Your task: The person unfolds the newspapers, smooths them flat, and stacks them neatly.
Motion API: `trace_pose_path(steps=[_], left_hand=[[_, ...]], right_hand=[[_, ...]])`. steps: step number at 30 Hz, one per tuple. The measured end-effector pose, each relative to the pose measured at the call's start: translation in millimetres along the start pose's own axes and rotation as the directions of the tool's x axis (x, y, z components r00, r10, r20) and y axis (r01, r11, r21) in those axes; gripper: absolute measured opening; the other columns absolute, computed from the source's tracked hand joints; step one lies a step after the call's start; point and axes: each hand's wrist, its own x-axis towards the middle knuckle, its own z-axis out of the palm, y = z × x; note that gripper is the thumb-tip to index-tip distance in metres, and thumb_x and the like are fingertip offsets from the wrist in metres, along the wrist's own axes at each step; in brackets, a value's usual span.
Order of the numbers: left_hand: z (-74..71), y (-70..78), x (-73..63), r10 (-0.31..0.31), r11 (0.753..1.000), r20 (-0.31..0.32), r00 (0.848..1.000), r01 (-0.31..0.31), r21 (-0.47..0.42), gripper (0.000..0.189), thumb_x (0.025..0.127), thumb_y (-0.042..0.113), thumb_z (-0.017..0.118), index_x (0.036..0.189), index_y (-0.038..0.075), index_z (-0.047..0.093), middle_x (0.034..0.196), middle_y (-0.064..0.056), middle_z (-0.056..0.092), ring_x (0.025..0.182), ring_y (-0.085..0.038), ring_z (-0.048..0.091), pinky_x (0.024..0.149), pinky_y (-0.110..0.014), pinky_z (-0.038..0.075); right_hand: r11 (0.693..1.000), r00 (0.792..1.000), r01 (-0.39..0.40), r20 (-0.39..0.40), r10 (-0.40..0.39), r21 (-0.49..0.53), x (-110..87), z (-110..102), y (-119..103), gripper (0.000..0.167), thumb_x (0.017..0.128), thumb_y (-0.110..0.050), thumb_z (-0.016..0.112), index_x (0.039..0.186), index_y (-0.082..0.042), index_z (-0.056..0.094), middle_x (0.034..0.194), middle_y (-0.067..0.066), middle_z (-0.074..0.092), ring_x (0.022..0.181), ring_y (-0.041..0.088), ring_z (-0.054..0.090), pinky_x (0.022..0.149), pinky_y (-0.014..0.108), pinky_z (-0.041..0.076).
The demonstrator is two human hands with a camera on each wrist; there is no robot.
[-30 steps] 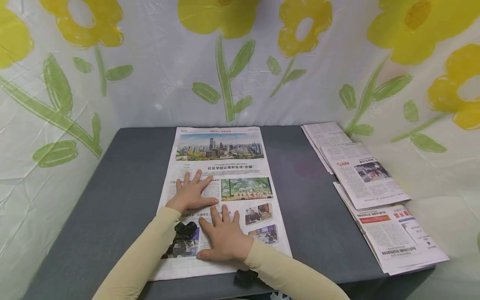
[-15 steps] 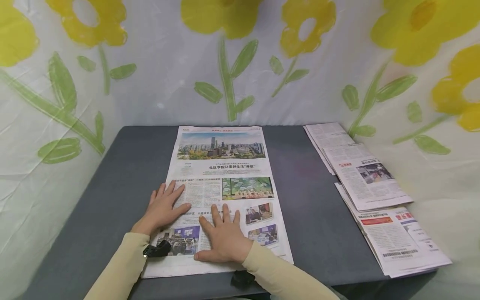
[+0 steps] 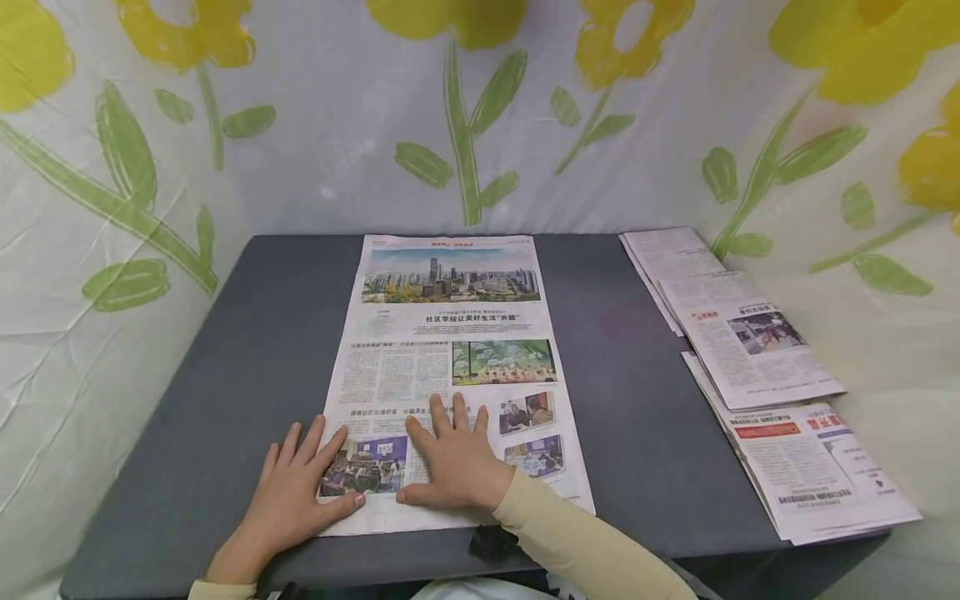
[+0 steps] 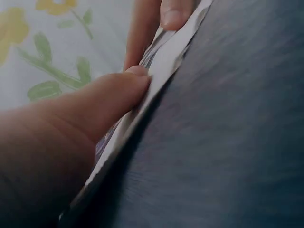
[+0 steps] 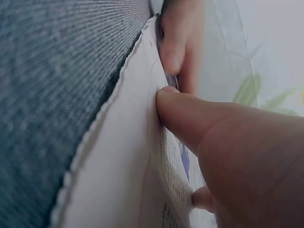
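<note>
A folded newspaper [image 3: 405, 333] with a city photo at its top lies flat on the dark grey table. My left hand [image 3: 288, 487] rests on its lower left corner, fingers spread and straight, thumb on the page near the bottom edge. On the lower middle of the page my right hand [image 3: 457, 458] lies flat with its fingers spread. In the left wrist view the left thumb [image 4: 118, 92] touches the paper's white margin. The right wrist view shows the right thumb [image 5: 183, 111] on the page close to its near edge.
Several folded newspapers [image 3: 750, 333] lie overlapping along the right side of the table [image 3: 630, 433]. A white curtain [image 3: 322, 125] with painted yellow flowers surrounds the table at the back and sides.
My left hand has slid from the middle of the page down and left to its lower left corner. The right hand has stayed in about the same place on the page.
</note>
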Motion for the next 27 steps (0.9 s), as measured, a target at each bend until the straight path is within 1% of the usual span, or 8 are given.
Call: trace_pose_path(steps=[2, 5, 9, 14, 18, 21, 24, 27], left_hand=[[0.6, 1.5, -7.3, -0.018, 1.000, 0.008, 1.000, 0.018, 0.007, 0.102, 0.074, 0.070, 0.076, 0.153, 0.012, 0.049, 0.163, -0.030, 0.031, 0.148, -0.061, 0.022, 0.112, -0.079, 0.017], [1.4, 3.7, -13.2, -0.032, 0.999, 0.012, 0.999, 0.032, 0.013, 0.104, 0.072, 0.072, 0.075, 0.153, 0.013, 0.048, 0.163, -0.029, 0.031, 0.148, -0.060, 0.022, 0.112, -0.079, 0.017], [2.5, 4.9, -14.7, -0.044, 0.999, 0.007, 0.999, 0.043, 0.017, 0.106, 0.071, 0.074, 0.075, 0.154, 0.013, 0.047, 0.164, -0.028, 0.030, 0.148, -0.059, 0.021, 0.114, -0.077, 0.015], [0.3, 5.9, -17.2, -0.054, 0.998, 0.011, 0.998, 0.054, -0.010, 0.111, 0.069, 0.074, 0.076, 0.155, 0.010, 0.045, 0.163, -0.029, 0.030, 0.149, -0.059, 0.020, 0.114, -0.077, 0.014], [-1.3, 6.9, -16.7, -0.059, 0.997, 0.013, 0.998, 0.059, -0.045, 0.118, 0.070, 0.074, 0.076, 0.159, 0.009, 0.035, 0.163, -0.030, 0.030, 0.149, -0.059, 0.019, 0.114, -0.077, 0.012], [-1.8, 7.2, -16.2, -0.064, 0.995, 0.004, 0.998, 0.065, -0.075, 0.126, 0.069, 0.074, 0.077, 0.162, 0.007, 0.025, 0.163, -0.030, 0.029, 0.150, -0.059, 0.017, 0.115, -0.076, 0.010], [-1.8, 6.2, -16.2, -0.076, 0.993, 0.007, 0.997, 0.076, -0.093, 0.135, 0.067, 0.074, 0.079, 0.163, 0.003, 0.017, 0.163, -0.031, 0.029, 0.151, -0.058, 0.017, 0.116, -0.075, 0.008], [-1.0, 4.6, -15.8, -0.090, 0.991, 0.016, 0.996, 0.091, -0.100, 0.143, 0.063, 0.074, 0.081, 0.163, 0.000, 0.011, 0.162, -0.031, 0.032, 0.151, -0.057, 0.017, 0.117, -0.074, 0.008]], right_hand=[[1.000, 1.000, 0.004, -0.003, -0.004, 0.011, 0.1, -1, 1, 0.096, 0.086, -0.078, 0.058, 0.162, -0.026, 0.030, 0.170, 0.022, 0.017, 0.154, 0.055, 0.016, 0.111, 0.080, 0.026], [1.000, 1.000, 0.001, -0.002, -0.001, 0.020, 0.6, -1, 1, 0.096, 0.086, -0.077, 0.059, 0.162, -0.027, 0.030, 0.170, 0.022, 0.017, 0.154, 0.054, 0.015, 0.111, 0.080, 0.025], [1.000, 1.000, -0.006, 0.003, 0.006, 0.019, 1.3, -1, 1, 0.097, 0.085, -0.078, 0.059, 0.162, -0.027, 0.030, 0.170, 0.021, 0.017, 0.154, 0.054, 0.016, 0.112, 0.078, 0.026], [0.999, 1.000, -0.003, 0.011, 0.003, 0.032, 1.0, -1, 1, 0.097, 0.085, -0.077, 0.060, 0.162, -0.027, 0.030, 0.170, 0.021, 0.017, 0.155, 0.054, 0.015, 0.112, 0.079, 0.025], [0.999, 1.000, -0.012, 0.013, 0.011, 0.049, 1.1, -3, 2, 0.094, 0.086, -0.074, 0.063, 0.162, -0.028, 0.030, 0.170, 0.021, 0.017, 0.155, 0.053, 0.014, 0.113, 0.079, 0.023], [0.999, 1.000, -0.013, 0.005, 0.013, 0.049, 1.5, -4, 3, 0.091, 0.087, -0.072, 0.063, 0.161, -0.029, 0.032, 0.170, 0.020, 0.019, 0.154, 0.053, 0.016, 0.113, 0.078, 0.024], [0.999, 1.000, -0.010, -0.010, 0.010, 0.049, 1.6, -5, 4, 0.087, 0.088, -0.069, 0.064, 0.160, -0.029, 0.035, 0.169, 0.019, 0.023, 0.154, 0.052, 0.020, 0.112, 0.077, 0.027], [0.997, 1.000, -0.001, -0.031, 0.003, 0.076, 1.7, -5, 5, 0.081, 0.090, -0.064, 0.066, 0.158, -0.028, 0.040, 0.168, 0.018, 0.027, 0.153, 0.052, 0.023, 0.111, 0.077, 0.029]])
